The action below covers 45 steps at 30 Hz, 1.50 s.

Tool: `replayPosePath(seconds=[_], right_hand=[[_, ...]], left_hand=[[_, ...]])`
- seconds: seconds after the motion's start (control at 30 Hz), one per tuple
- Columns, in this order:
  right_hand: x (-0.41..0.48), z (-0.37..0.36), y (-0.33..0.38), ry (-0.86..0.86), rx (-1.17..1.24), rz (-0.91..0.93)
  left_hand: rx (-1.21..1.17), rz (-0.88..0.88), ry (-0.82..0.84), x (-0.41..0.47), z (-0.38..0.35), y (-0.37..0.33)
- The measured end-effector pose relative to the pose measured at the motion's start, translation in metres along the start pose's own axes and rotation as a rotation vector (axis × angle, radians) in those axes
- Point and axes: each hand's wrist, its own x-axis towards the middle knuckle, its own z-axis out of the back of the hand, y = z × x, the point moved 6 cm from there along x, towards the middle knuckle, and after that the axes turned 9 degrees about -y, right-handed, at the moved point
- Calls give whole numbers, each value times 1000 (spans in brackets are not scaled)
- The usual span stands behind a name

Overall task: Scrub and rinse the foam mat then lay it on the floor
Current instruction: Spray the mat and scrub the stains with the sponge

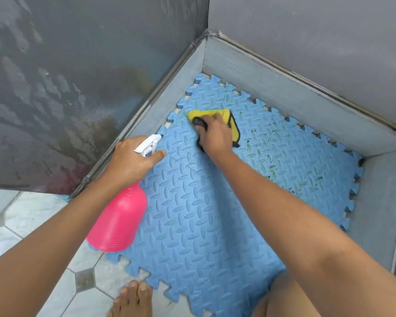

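While a person crouches over a blue foam mat [215, 213], the right hand [215, 136] presses down on a yellow cloth [212, 115] with a dark edge, fingers curled together over the fabric and pinning it flat to the mat's surface. The left hand [129, 161] is wrapped tight around the neck of a pink spray bottle [119, 223], index finger stretched along the white trigger head [148, 145], whose nozzle points toward the mat just beside the cloth.

Under both hands, the mat lies on the floor, its far corner pushed into the angle of two grey walls [78, 76]. Interlocking puzzle teeth run along its edges, and a raised pattern of small ovals covers its face. Green specks and smears [268, 136] spread across the surface to the right of the cloth-holding hand and past its fingertips, while the stretch below the wrist looks clean. Pale floor tiles [39, 213] with dark diamond insets show beneath the bottle, and bare toes [133, 294] rest at the mat's near edge.
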Motion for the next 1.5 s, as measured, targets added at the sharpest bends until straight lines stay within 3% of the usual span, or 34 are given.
replayPosePath(seconds=[0.13, 0.2, 0.4, 0.53, 0.77, 0.83, 0.97, 1.03, 1.1, 1.17, 1.27, 1.33, 1.4, 1.5], right_hand=[[-88, -14, 34, 281, 128, 344], [-113, -10, 20, 353, 133, 401], [-114, 15, -17, 107, -53, 324], [-95, 11, -17, 61, -37, 223], [-62, -20, 30, 229, 85, 760], [1, -26, 30, 152, -13, 662], [125, -12, -16, -40, -167, 116], [139, -12, -25, -65, -152, -4], [124, -16, -9, -39, -89, 92], [69, -19, 16, 66, 24, 335], [-46, -11, 42, 363, 125, 759], [-55, -9, 32, 406, 95, 898], [2, -6, 11, 241, 15, 767], [98, 13, -39, -53, -74, 287]], left_hand=[[-4, 10, -20, 2, -4, -2], [-15, 6, -24, 6, -8, -7], [97, -49, -111, 35, -18, -40], [187, -86, -145, 42, -23, -41], [70, -107, -206, 30, -14, -33], [65, -128, -204, 29, -12, -36], [44, -154, -181, 30, -11, -36], [56, -189, -182, 30, -10, -36], [65, -208, -182, 30, -10, -36], [69, -214, -180, 30, -12, -38], [80, -233, -182, 30, -15, -39], [66, -229, -175, 30, -13, -37], [57, -211, -172, 31, -9, -34], [60, -206, -172, 30, -7, -34]])
